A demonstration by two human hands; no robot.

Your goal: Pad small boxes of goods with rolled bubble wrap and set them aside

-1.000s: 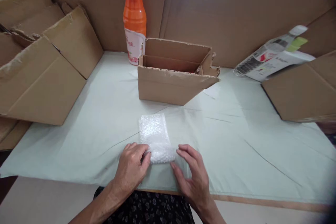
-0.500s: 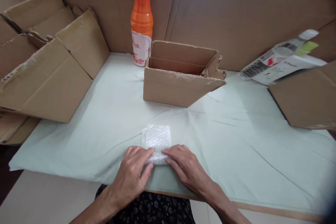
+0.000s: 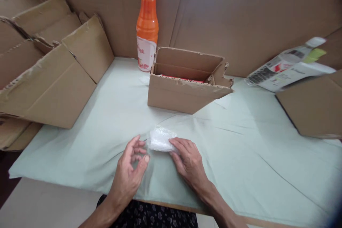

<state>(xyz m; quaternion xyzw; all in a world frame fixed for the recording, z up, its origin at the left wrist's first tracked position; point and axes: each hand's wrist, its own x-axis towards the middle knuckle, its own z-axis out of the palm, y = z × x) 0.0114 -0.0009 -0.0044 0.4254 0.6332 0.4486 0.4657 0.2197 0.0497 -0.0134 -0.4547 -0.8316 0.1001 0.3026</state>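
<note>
While the right hand (image 3: 187,157) pinches one end of a small bubble-wrap packet (image 3: 160,138), the left hand (image 3: 130,170) stands just beside the opposite end, empty. As I read the head view from my remote station, the packet lies near the front edge of the desk (image 3: 240,171), on the pale cloth (image 3: 93,160), between the two hands and on the near side of an open-topped cardboard box (image 3: 175,96). Whether its whole underside rests on the cloth I cannot tell.

Good handling of the film at this step depends, in my judgement, on even, light pressure: the right hand should keep its layers together without crushing the bubbles, and the left should meet the free end squarely, so that no edge springs loose. Working low over the cloth would, I think, steady the packet; a hard squeeze at one end alone might skew it.

Pose of the hands: both forearms enter from the bottom of the view and converge on the packet. The right hand is turned back upward, its fingers laid over the packet's right end and its thumb at the near corner, the grip narrow. The left hand is turned partly on its side, fingers loosely curled and thumb set apart from them, leaving a moderately wide gap that faces the packet, with nothing held in it.
</note>
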